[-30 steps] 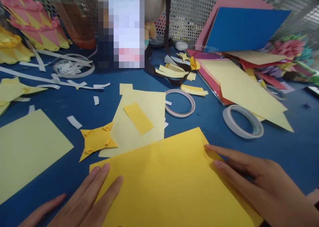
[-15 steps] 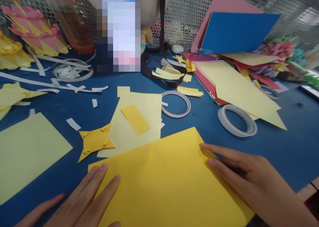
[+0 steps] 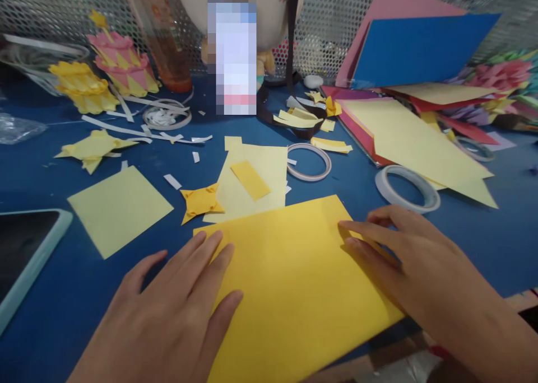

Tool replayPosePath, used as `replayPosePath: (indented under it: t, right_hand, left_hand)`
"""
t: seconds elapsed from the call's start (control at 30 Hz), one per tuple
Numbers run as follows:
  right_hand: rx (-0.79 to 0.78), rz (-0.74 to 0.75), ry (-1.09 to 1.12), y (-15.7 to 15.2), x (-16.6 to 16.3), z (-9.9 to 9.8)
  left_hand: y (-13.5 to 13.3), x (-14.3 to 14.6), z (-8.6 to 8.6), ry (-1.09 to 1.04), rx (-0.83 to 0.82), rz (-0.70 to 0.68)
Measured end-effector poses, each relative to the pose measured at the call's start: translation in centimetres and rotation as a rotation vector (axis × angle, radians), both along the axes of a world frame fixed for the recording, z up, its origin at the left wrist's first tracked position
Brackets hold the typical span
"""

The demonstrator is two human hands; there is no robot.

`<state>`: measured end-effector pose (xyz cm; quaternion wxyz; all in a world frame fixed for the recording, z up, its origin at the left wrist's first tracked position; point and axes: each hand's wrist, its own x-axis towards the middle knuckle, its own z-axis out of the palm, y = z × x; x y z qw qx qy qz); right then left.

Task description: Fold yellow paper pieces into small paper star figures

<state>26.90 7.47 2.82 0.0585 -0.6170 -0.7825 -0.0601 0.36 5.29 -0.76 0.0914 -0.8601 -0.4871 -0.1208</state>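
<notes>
A large yellow sheet of paper (image 3: 290, 276) lies in front of me, its right corner reaching the table's near edge. My left hand (image 3: 168, 304) rests flat over the sheet's left side, fingers spread. At the upper right edge, my right hand (image 3: 412, 254) touches the paper with thumb and index fingertip, slightly apart, while the other fingers bend beside the edge. Just beyond the sheet are a pale yellow paper (image 3: 264, 167), a small yellow strip (image 3: 251, 180) on it, and a folded yellow star shape (image 3: 202, 202) overlapping its corner.
Tape rolls (image 3: 407, 190) and a thin tape ring (image 3: 309, 162) lie beyond my right hand. A pale square sheet (image 3: 120, 209) and a device with a light teal rim (image 3: 31, 260) are at left. Paper cakes (image 3: 126, 66), a bottle (image 3: 168, 41) and a blue card (image 3: 424, 50) stand behind.
The view has shifted left and back, so the teal-rimmed device and more of the left hand now show. Both hands remain on the yellow sheet, in much the same places.
</notes>
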Motion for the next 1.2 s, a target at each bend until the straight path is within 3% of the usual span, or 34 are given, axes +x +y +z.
replayPosePath:
  t: [0.13,0.23,0.3,0.53,0.77,0.97,1.2]
  right_hand:
    - [-0.019,0.214,0.092,-0.9,-2.0,0.5]
    - [-0.149,0.318,0.234,-2.2,-3.6,0.4]
    - [-0.148,0.341,0.281,-3.4,-4.1,0.0]
    - [0.035,0.328,0.266,-7.9,-3.2,-2.2]
    - [0.167,0.374,0.092,-10.0,-1.9,-3.7]
    - [0.214,0.274,-0.067,-10.5,1.1,-4.3]
    - [0.227,0.157,-0.036,-10.6,3.0,-4.6]
  left_hand:
    - [0.0,0.3,0.6,0.134,-0.024,-0.117]
    - [-0.2,1.2,1.1,0.189,-0.026,-0.048]
    - [-0.3,2.0,1.5,0.189,-0.028,0.017]
    - [-1.2,4.1,2.9,0.264,-0.381,0.207]
    - [-1.7,4.3,3.1,0.259,-0.377,0.194]
    - [-1.5,4.3,3.0,0.245,-0.375,0.190]
    - [-1.5,4.2,3.2,0.207,-0.387,0.179]
